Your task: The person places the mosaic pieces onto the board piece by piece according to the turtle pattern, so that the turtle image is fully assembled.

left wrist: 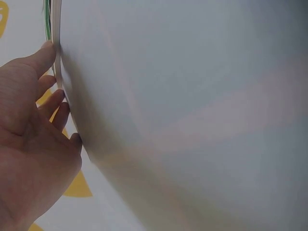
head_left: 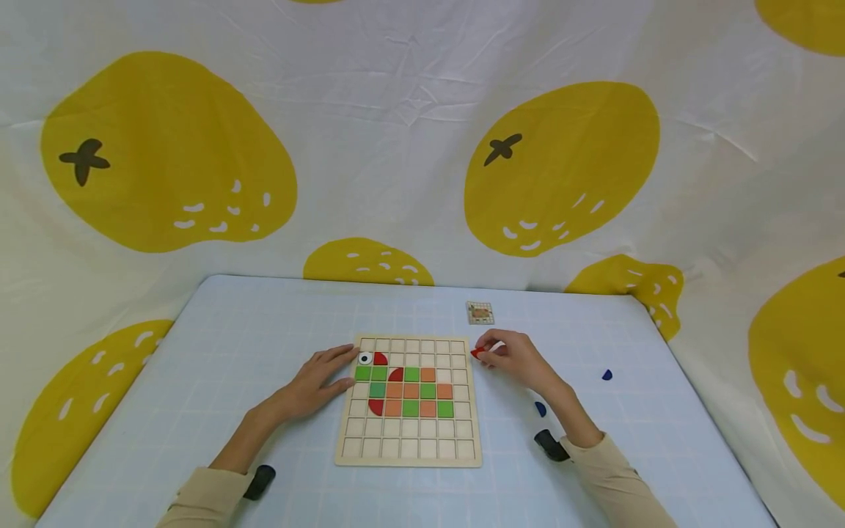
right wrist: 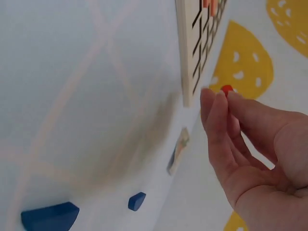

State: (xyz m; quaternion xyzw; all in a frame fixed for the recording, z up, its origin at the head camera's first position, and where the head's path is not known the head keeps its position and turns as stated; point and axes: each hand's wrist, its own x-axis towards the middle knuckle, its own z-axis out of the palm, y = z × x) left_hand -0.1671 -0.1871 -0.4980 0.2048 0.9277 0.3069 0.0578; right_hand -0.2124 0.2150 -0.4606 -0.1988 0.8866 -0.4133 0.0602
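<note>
A square wooden grid board [head_left: 409, 460] lies on the table, bearing red, green and orange pieces and a white eye piece [head_left: 365, 358] near its upper left corner. My left hand [head_left: 318, 383] rests at the board's left edge, fingers fairly straight, fingertips at the rim. In the left wrist view the left hand [left wrist: 38, 115] has its thumb and fingers along that edge. Just off the board's upper right edge, my right hand [head_left: 511, 357] pinches a small red piece [head_left: 477, 353]. The right wrist view shows the red piece [right wrist: 226, 89] between thumb and fingertips, mostly covered by them.
Two dark blue rounded pieces, one farther right [head_left: 607, 375] and one by the right forearm [head_left: 540, 408], lie on the table. A small picture card [head_left: 480, 313] sits beyond the board. Behind the table hangs a white cloth [head_left: 409, 176] with yellow fruit prints.
</note>
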